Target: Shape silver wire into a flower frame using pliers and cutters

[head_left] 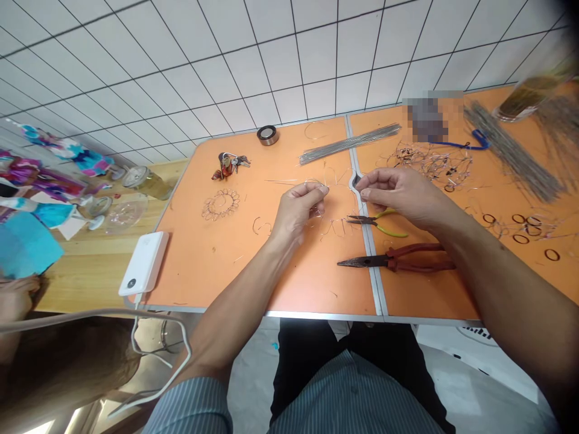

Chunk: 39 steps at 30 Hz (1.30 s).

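Thin looped wire (335, 176) is pinched in my left hand (301, 208) above the orange table (235, 253). Just to the right, my right hand (393, 191) has thumb and fingertips together near the table's seam; whatever lies between them is too fine to make out. Small yellow-handled pliers (389, 231) lie below my right hand. Nearer the front edge, long-nose pliers with red handles (407, 258) rest across the seam, partly under my right forearm. A flower-like wire ring (221, 205) lies to the left.
Behind the hands are a bundle of straight wires (350, 143), a tape roll (268, 135) and keys (230, 164). Tangled wire (434, 163) lies at right. A white power bank (145, 263) sits at the left edge, its cable hanging down. Another person's hand (18, 295) shows far left.
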Each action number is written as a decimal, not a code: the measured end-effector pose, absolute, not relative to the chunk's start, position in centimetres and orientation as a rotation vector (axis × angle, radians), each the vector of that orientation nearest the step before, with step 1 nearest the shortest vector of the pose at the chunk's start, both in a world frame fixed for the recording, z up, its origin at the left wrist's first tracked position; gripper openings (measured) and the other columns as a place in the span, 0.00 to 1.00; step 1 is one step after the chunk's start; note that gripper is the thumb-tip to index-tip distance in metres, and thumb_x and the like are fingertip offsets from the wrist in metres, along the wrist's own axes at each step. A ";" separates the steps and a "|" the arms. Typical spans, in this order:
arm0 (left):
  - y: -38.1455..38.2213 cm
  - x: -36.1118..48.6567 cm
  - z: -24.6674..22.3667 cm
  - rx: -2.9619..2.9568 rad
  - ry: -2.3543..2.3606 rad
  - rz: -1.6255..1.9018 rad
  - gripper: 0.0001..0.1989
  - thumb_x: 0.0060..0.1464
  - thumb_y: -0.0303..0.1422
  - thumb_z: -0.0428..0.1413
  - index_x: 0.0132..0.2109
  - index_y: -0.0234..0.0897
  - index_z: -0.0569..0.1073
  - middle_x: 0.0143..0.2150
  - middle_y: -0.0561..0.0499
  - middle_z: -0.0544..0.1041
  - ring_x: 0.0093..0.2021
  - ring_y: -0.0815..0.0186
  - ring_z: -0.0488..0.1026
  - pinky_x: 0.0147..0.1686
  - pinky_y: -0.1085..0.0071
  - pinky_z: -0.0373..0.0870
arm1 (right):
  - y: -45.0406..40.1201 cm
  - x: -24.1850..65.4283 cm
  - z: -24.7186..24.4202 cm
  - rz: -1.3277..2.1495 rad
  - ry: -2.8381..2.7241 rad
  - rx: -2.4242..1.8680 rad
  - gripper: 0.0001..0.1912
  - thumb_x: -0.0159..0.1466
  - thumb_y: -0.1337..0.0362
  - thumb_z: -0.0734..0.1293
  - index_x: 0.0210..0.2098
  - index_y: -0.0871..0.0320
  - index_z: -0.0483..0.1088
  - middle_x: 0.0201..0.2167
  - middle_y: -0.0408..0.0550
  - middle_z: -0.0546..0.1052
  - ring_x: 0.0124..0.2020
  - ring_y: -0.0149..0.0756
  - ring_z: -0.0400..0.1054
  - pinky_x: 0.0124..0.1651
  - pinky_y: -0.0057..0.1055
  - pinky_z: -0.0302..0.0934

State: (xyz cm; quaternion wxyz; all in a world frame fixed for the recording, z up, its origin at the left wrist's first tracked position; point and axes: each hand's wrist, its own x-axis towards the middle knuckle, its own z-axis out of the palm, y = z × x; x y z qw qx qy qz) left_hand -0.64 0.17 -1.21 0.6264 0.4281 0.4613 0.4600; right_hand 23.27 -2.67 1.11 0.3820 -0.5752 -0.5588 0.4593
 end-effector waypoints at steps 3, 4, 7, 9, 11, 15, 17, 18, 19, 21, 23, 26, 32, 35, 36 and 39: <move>0.2 -0.7 -1.1 0.940 1.091 1.069 0.14 0.50 0.41 0.76 0.32 0.41 0.80 0.24 0.57 0.72 0.27 0.72 0.69 0.33 0.73 0.70 | -2.7 23.2 1.2 1.192 -1.382 -1.450 0.11 0.63 0.58 0.83 0.43 0.50 0.84 0.34 0.47 0.81 0.33 0.39 0.73 0.39 0.40 0.69; 0.2 -0.7 -1.0 0.925 1.098 1.075 0.14 0.50 0.41 0.76 0.33 0.41 0.80 0.24 0.57 0.72 0.27 0.72 0.70 0.33 0.73 0.70 | -2.7 23.1 1.3 1.177 -1.371 -1.437 0.12 0.63 0.59 0.83 0.44 0.50 0.84 0.36 0.47 0.82 0.33 0.40 0.74 0.40 0.40 0.70; 0.3 -0.7 -1.1 0.871 1.103 1.103 0.14 0.51 0.40 0.76 0.34 0.41 0.80 0.25 0.58 0.73 0.27 0.71 0.70 0.34 0.72 0.71 | -3.0 22.6 1.7 1.018 -1.350 -1.462 0.08 0.64 0.60 0.81 0.40 0.51 0.81 0.36 0.47 0.82 0.32 0.38 0.73 0.39 0.40 0.68; 0.4 -0.7 -1.2 0.836 1.100 1.126 0.14 0.51 0.41 0.76 0.35 0.42 0.80 0.26 0.58 0.74 0.27 0.71 0.71 0.35 0.72 0.72 | -3.3 22.1 2.0 0.908 -1.355 -1.502 0.06 0.66 0.60 0.79 0.35 0.51 0.80 0.33 0.46 0.80 0.32 0.38 0.70 0.39 0.39 0.66; 0.5 -0.8 -1.3 0.806 1.099 1.141 0.15 0.52 0.41 0.76 0.36 0.42 0.79 0.27 0.58 0.75 0.28 0.71 0.72 0.36 0.72 0.72 | -3.6 21.6 2.0 0.845 -1.376 -1.511 0.07 0.67 0.60 0.77 0.33 0.51 0.80 0.32 0.46 0.80 0.33 0.39 0.70 0.39 0.40 0.65; 0.4 -0.5 -1.7 0.770 1.093 1.156 0.18 0.52 0.42 0.77 0.37 0.42 0.77 0.28 0.58 0.76 0.29 0.70 0.74 0.36 0.72 0.73 | -3.6 20.8 1.1 0.769 -1.440 -1.489 0.05 0.67 0.59 0.77 0.35 0.50 0.81 0.36 0.47 0.84 0.37 0.43 0.75 0.43 0.41 0.66; 0.2 -0.2 -1.7 0.765 1.083 1.146 0.20 0.50 0.44 0.79 0.38 0.42 0.77 0.29 0.58 0.76 0.30 0.70 0.74 0.37 0.72 0.73 | -3.5 20.6 0.6 0.739 -1.482 -1.508 0.06 0.68 0.57 0.77 0.36 0.50 0.82 0.35 0.47 0.83 0.37 0.43 0.75 0.43 0.42 0.65; 0.1 -0.1 -1.8 0.765 1.075 1.136 0.21 0.49 0.44 0.79 0.39 0.42 0.78 0.29 0.58 0.77 0.30 0.70 0.75 0.37 0.72 0.74 | -3.5 20.5 0.3 0.723 -1.501 -1.517 0.07 0.69 0.56 0.76 0.36 0.50 0.82 0.34 0.46 0.83 0.36 0.42 0.74 0.43 0.42 0.64; -0.1 0.0 -1.8 0.766 1.064 1.124 0.21 0.49 0.45 0.79 0.39 0.42 0.78 0.29 0.58 0.77 0.31 0.70 0.75 0.38 0.72 0.74 | -3.5 20.5 0.1 0.707 -1.513 -1.523 0.08 0.69 0.56 0.75 0.36 0.50 0.82 0.33 0.46 0.82 0.35 0.42 0.73 0.42 0.42 0.63; -0.3 0.2 -1.8 0.780 1.040 1.099 0.21 0.48 0.45 0.79 0.39 0.41 0.79 0.30 0.57 0.78 0.32 0.70 0.76 0.41 0.71 0.75 | -3.4 20.5 -0.3 0.690 -1.506 -1.521 0.08 0.69 0.57 0.74 0.34 0.50 0.80 0.31 0.45 0.81 0.33 0.41 0.71 0.41 0.42 0.61; -0.4 0.2 -1.7 0.814 1.025 1.072 0.20 0.49 0.45 0.78 0.40 0.40 0.81 0.33 0.55 0.81 0.34 0.69 0.78 0.43 0.71 0.76 | -3.3 20.6 -0.5 0.684 -1.487 -1.518 0.07 0.68 0.58 0.73 0.33 0.50 0.79 0.31 0.45 0.81 0.33 0.43 0.71 0.40 0.43 0.61; -0.3 -0.2 -1.4 0.881 1.044 1.052 0.17 0.51 0.45 0.76 0.41 0.40 0.83 0.36 0.52 0.84 0.37 0.68 0.80 0.44 0.70 0.76 | -3.2 20.8 -0.6 0.653 -1.499 -1.538 0.07 0.68 0.58 0.72 0.33 0.48 0.78 0.31 0.47 0.82 0.34 0.46 0.73 0.40 0.44 0.61; 0.0 -0.5 -1.2 0.964 1.110 1.050 0.12 0.50 0.39 0.74 0.35 0.39 0.82 0.33 0.52 0.83 0.34 0.68 0.77 0.43 0.69 0.76 | -3.6 21.0 -0.2 0.498 -1.661 -1.658 0.07 0.70 0.56 0.71 0.35 0.48 0.77 0.31 0.47 0.82 0.34 0.49 0.74 0.39 0.45 0.58; 0.1 -0.5 -1.2 1.033 1.106 1.043 0.09 0.50 0.36 0.72 0.32 0.38 0.82 0.31 0.52 0.82 0.34 0.69 0.77 0.42 0.69 0.75 | -3.7 21.0 0.0 0.415 -1.750 -1.714 0.07 0.71 0.57 0.69 0.36 0.48 0.77 0.32 0.49 0.83 0.35 0.50 0.74 0.39 0.45 0.56; 0.1 -0.4 -1.2 1.058 1.099 1.045 0.08 0.49 0.35 0.72 0.31 0.38 0.82 0.31 0.52 0.81 0.34 0.68 0.77 0.43 0.69 0.75 | -3.8 21.0 0.0 0.391 -1.770 -1.730 0.07 0.72 0.58 0.69 0.37 0.48 0.78 0.33 0.49 0.83 0.35 0.50 0.74 0.39 0.45 0.55; 0.2 -0.5 -1.2 1.084 1.080 1.032 0.05 0.48 0.33 0.71 0.31 0.38 0.83 0.32 0.52 0.82 0.35 0.68 0.78 0.43 0.70 0.75 | -3.7 21.1 0.1 0.341 -1.794 -1.773 0.07 0.72 0.59 0.68 0.38 0.48 0.79 0.34 0.49 0.84 0.36 0.51 0.75 0.39 0.44 0.55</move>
